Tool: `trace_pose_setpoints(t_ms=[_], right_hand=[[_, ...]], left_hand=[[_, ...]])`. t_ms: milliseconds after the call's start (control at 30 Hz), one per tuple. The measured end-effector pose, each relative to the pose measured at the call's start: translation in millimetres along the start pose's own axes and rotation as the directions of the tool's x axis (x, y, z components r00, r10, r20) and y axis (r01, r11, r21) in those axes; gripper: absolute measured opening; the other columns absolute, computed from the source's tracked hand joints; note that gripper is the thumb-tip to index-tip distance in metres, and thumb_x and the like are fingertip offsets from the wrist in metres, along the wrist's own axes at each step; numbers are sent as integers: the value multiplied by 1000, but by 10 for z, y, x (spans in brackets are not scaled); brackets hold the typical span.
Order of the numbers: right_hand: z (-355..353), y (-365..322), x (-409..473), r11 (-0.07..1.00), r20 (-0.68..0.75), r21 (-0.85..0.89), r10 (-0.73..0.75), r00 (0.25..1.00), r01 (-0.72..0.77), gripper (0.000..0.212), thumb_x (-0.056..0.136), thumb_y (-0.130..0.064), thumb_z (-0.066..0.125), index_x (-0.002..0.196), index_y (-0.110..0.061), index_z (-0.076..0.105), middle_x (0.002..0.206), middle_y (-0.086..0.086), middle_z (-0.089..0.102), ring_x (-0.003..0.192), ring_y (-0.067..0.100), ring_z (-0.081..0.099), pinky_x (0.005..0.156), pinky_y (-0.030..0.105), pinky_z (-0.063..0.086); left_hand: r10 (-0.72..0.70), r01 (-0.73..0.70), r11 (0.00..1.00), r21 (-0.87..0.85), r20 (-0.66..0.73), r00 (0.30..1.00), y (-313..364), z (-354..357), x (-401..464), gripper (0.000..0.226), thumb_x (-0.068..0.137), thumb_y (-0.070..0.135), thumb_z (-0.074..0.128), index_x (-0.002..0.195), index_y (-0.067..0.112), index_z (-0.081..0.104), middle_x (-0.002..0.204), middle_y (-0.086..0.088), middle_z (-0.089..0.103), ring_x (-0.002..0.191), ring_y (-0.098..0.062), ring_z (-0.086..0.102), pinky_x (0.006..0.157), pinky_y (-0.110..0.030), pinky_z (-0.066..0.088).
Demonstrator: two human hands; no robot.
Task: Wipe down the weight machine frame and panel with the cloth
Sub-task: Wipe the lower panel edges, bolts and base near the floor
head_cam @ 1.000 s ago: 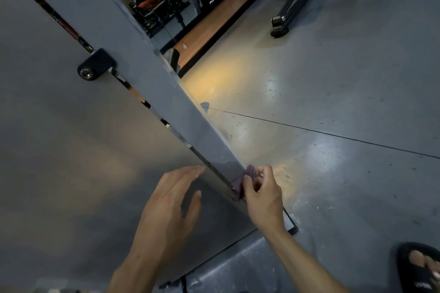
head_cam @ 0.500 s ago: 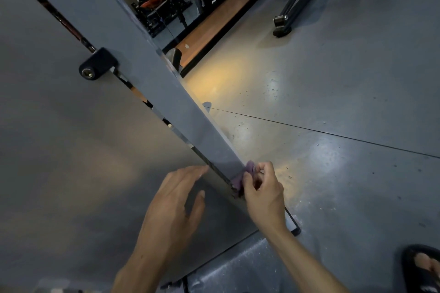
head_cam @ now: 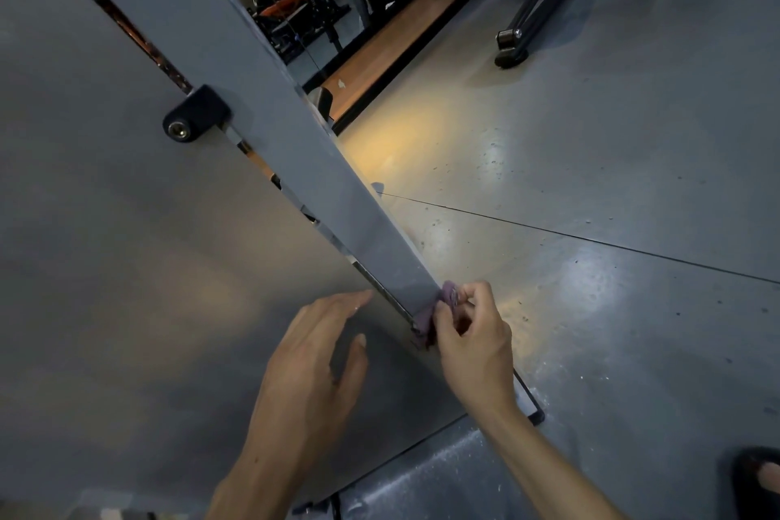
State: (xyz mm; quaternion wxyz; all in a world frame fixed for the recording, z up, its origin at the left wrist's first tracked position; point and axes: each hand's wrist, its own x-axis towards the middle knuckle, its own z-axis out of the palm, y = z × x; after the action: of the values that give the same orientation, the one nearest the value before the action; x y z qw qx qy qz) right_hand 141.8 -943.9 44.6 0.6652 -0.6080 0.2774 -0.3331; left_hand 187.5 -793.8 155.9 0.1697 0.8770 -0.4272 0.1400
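Observation:
The grey frame post [head_cam: 295,148] of the weight machine runs from upper left down to the floor at centre. A wide grey panel [head_cam: 126,287] fills the left side beside it. My right hand [head_cam: 472,346] pinches a small bunched purple cloth [head_cam: 434,312] against the lower end of the post. My left hand [head_cam: 312,376] lies with straight fingers on the panel, its fingertips near the gap between panel and post. Most of the cloth is hidden by my fingers.
A black bolt bracket [head_cam: 196,114] joins panel and post higher up. Grey speckled floor [head_cam: 591,203] spreads to the right, crossed by a thin seam. Another machine's black foot [head_cam: 513,42] stands far right; dark equipment and a wooden strip [head_cam: 405,38] lie behind. A sandalled foot [head_cam: 759,481] shows at bottom right.
My right hand with the cloth has stayed near the post's base, shifting only slightly. My left hand keeps its place on the panel.

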Motion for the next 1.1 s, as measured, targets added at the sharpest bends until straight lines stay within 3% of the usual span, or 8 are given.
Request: trace_pose_setpoints(t_ms=[100, 233, 433, 567, 700, 900, 1000, 1100], right_hand=[[65, -224, 56, 995, 20, 27, -99, 995, 98, 18, 98, -26, 64, 89, -23, 48, 69, -8, 66, 64, 7, 63, 51, 15, 44], [113, -321, 81, 985, 19, 33, -169, 986, 168, 17, 98, -29, 64, 92, -22, 50, 71, -5, 65, 64, 6, 63, 50, 14, 44], [50, 33, 54, 999, -55, 11, 43, 998, -43, 22, 97, -26, 66, 82, -19, 51, 59, -6, 63, 52, 7, 57, 46, 14, 42], [130, -276, 82, 997, -40, 54, -53, 998, 55, 18, 96, -30, 67, 88, -22, 53, 69, -6, 68, 62, 7, 65, 50, 20, 50], [167, -415, 121, 990, -29, 43, -130, 991, 131, 19, 94, -27, 69, 88, -25, 52, 72, -4, 69, 63, 9, 67, 50, 18, 51], [90, -34, 53, 997, -103, 10, 74, 992, -73, 21, 96, -35, 66, 84, -21, 54, 68, -4, 69, 63, 15, 69, 50, 24, 54], [192, -264, 93, 995, -108, 85, 59, 992, -50, 20, 96, -36, 66, 89, -20, 57, 74, -4, 72, 67, 10, 71, 57, 32, 60], [235, -592, 137, 988, -63, 149, -20, 998, 30, 16, 94, -28, 70, 94, -19, 57, 78, -4, 75, 69, 6, 72, 58, 20, 56]], left_hand=[[-4, 4, 1000, -11, -12, 1000, -8, -24, 2, 39, 90, 17, 62, 128, 25, 65, 121, 20, 61, 112, 0, 58, 88, -13, 44], [-33, 32, 999, -25, -9, 999, -12, -46, 9, 40, 89, 17, 63, 128, 25, 65, 122, 19, 63, 113, -1, 59, 99, -7, 38], [-61, 60, 997, -52, -29, 998, 29, -66, 13, 38, 93, 18, 62, 129, 28, 65, 122, 24, 60, 114, 1, 60, 86, -18, 48], [-91, 89, 993, -76, -19, 996, -3, -56, 23, 43, 93, 8, 69, 130, 29, 64, 123, 25, 61, 115, 2, 61, 77, -19, 49], [-103, 100, 990, -96, -28, 994, -3, -35, 39, 43, 92, 8, 68, 129, 29, 64, 122, 24, 62, 115, 1, 62, 78, -20, 51], [-117, 108, 985, -136, -57, 992, 41, -52, 62, 44, 91, 4, 67, 127, 29, 65, 118, 24, 64, 111, 5, 62, 77, -8, 45], [-105, 89, 982, -165, -89, 991, 53, -61, 91, 39, 92, 9, 63, 129, 24, 65, 116, 19, 66, 109, 6, 61, 85, -7, 45], [-94, 75, 983, -170, -109, 990, 65, -59, 113, 41, 90, 12, 59, 130, 20, 65, 116, 16, 67, 109, 6, 61, 93, -8, 44]])
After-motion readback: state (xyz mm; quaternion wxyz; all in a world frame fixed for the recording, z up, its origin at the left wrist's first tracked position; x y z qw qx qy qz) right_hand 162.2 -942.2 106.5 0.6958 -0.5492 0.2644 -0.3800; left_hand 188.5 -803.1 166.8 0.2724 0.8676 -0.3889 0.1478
